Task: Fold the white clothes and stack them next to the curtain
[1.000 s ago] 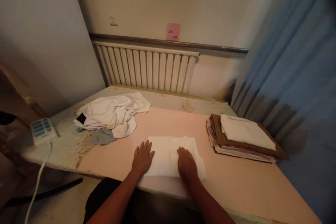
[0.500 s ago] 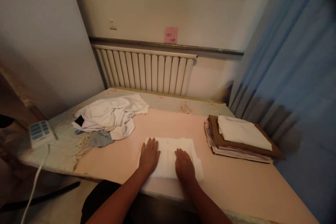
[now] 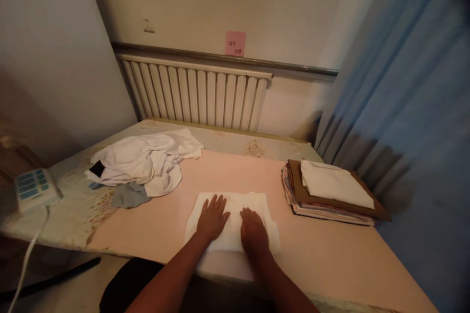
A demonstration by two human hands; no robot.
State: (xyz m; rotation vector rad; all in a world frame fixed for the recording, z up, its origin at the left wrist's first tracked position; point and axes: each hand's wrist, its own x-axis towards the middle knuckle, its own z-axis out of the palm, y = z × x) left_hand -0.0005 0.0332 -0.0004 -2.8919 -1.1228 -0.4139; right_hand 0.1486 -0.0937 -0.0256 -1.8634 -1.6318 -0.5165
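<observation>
Head view showed two forearms reaching over the near edge of the desk (image 3: 330, 264), both hands palm down on a white cloth (image 3: 235, 234) that lay, seemingly folded, just inside that edge on a pink cover (image 3: 235, 171). The left hand (image 3: 213, 220) rested on the cloth's left half with its fingers fanned; the right hand (image 3: 254, 234) lay on the right half, its fingers closer together and slightly bent. Neither gripped anything. Judging by the pose, the step in hand was pressing the cloth smooth, and it was best done with flat palms, light, even pressure and strokes outward from the middle, since a hard push could have dragged the layers askew. The right side, where the outline stepped unevenly, seemed to call for most care, and straighter right fingers would probably have spread the pressure better. Farther along, well apart to the right, sat a stack of folded fabric (image 3: 332, 212) topped by a brown layer and a folded white piece (image 3: 336, 183). Off to the left lay a rumpled heap of white clothes (image 3: 147, 156), with a grey piece (image 3: 130, 195) poking out toward the person. Behind the desk ran a radiator (image 3: 198, 93).
</observation>
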